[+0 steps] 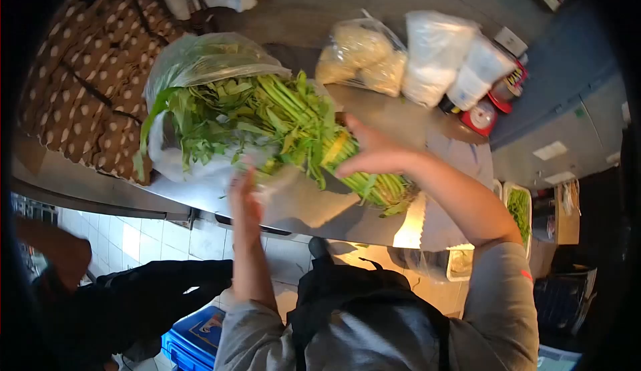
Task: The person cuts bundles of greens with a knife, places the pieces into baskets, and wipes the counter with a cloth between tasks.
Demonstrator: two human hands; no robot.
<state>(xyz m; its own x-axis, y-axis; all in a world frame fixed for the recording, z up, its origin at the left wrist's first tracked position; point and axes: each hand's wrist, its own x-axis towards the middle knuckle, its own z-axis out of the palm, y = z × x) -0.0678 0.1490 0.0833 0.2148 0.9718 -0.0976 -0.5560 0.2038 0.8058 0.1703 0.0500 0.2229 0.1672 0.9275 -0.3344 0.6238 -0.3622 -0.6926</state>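
A large bunch of leafy greens (287,114) lies on the metal counter (334,227), its leaves toward a clear plastic bag (214,54) and its cut stems pointing right. My right hand (370,147) is on the stem part, thumb and fingers spread around it beside a yellow band (336,149). Near the front edge of the greens and the lower side of the bag is my left hand (246,194). It is blurred, and its fingers cannot be made out clearly.
Behind are a bag of pale food (360,57), white bags (437,57) and a red scale (479,117). A dotted brown cloth (93,91) lies left. Green vegetables fill a tray (529,234) at right. Another person's arm (57,244) shows at lower left, above a blue box (193,337).
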